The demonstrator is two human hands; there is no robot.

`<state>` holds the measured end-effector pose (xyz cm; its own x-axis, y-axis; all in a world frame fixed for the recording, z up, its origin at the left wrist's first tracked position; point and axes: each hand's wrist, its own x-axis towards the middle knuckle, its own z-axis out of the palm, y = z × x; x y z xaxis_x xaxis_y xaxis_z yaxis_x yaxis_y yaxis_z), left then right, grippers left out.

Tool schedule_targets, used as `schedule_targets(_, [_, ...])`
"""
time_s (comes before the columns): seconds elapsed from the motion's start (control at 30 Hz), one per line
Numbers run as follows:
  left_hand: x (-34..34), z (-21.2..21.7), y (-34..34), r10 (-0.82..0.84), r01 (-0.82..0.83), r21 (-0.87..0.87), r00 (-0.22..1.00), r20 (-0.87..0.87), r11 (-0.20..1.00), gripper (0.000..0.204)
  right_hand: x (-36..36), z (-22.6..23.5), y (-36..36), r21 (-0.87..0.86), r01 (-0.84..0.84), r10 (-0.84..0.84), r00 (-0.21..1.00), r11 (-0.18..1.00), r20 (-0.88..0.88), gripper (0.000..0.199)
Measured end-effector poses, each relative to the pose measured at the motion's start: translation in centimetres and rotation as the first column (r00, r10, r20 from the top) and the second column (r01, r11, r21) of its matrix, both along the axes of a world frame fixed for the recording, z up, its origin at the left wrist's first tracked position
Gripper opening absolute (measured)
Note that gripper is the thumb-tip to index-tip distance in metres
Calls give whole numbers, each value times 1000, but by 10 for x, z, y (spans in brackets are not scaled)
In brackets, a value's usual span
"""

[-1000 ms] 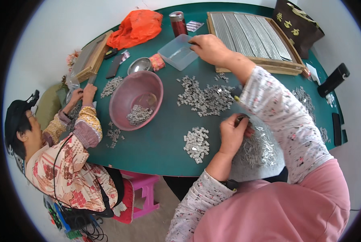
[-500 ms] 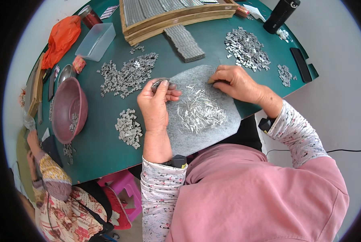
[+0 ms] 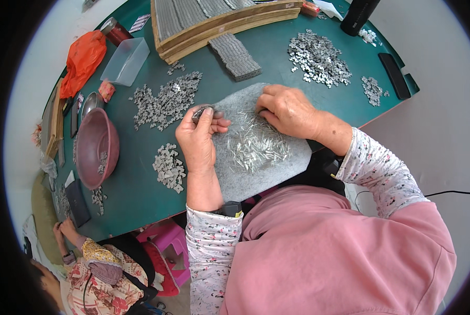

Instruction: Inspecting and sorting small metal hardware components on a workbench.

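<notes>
My left hand (image 3: 197, 142) is closed, with a small dark metal piece (image 3: 198, 114) pinched between thumb and fingers; its exact kind is too small to tell. My right hand (image 3: 290, 111) is bent over the upper edge of a heap of thin silvery pins (image 3: 258, 148). Its thumb and fingers are drawn together, and whatever lies between them is hidden. The pins rest on a grey felt-like cloth (image 3: 240, 186) at the table's near edge. Left of the cloth lie flat grey metal pieces (image 3: 169, 169), with a larger heap of small metal links (image 3: 166, 100) beyond.
A wooden-framed tray (image 3: 224, 25) stands at the back, with a ribbed metal slab (image 3: 235, 58) before it. More metal links (image 3: 319, 58) lie right. A pink bowl (image 3: 85, 149) and clear plastic box (image 3: 123, 65) stand left. Another person's hands (image 3: 66, 231) show lower left.
My right hand has moved left, over the upper pins. My left hand has barely shifted and keeps its grip. The other person's arms have moved down, toward the near edge.
</notes>
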<state>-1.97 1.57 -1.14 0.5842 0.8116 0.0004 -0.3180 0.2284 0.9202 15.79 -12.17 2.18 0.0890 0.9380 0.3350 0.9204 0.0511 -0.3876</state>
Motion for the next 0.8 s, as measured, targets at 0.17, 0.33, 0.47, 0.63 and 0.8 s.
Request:
schedule_targets(0.17, [0,-2,0,26,-26,-13,1000,13,1000,11,1,0,-3,-23,153,-151,984,988,98,10])
schedule_targets(0.33, [-2,2,0,34,-33,-45,999,27,998,12,-1,3,-1,48,19,-20,1000,999,19,16])
schedule_targets(0.47, [-2,1,1,26,-23,-51,999,42,998,12,-8,4,10,108,-33,37,999,994,-36,16])
schedule_targets(0.63, [-2,0,1,15,-12,-50,999,52,999,13,-3,8,7,22,-162,157,976,987,152,24])
schedule_targets(0.8, [-2,0,0,10,-9,-36,1000,28,999,14,18,9,-16,-33,-82,87,979,996,186,25])
